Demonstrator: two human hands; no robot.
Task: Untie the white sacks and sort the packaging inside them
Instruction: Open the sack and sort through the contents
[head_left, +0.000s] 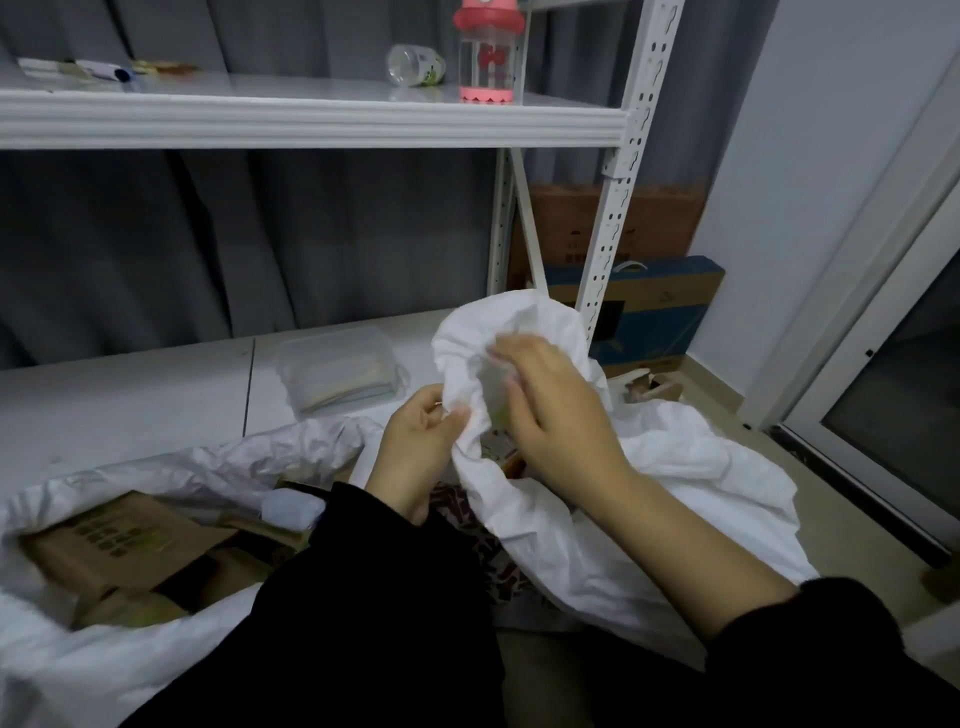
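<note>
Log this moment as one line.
step: opening right sack | left hand: pinches its rim | right hand: grips its gathered mouth | left sack: open, cardboard packaging inside

Storeroom, metal shelving (613, 218), cardboard boxes (644, 306)

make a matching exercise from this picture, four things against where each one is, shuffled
Things:
1. pink-capped clear drinking bottle
2. small clear plastic bottle
3. brown cardboard boxes
4. crumpled white sack, right

Places:
a. inside open white sack, left
b. gripped by left hand and right hand
c. upright on white metal shelf
d. on its side on that shelf

Pairs: 1-c, 2-d, 3-a, 4-b
</note>
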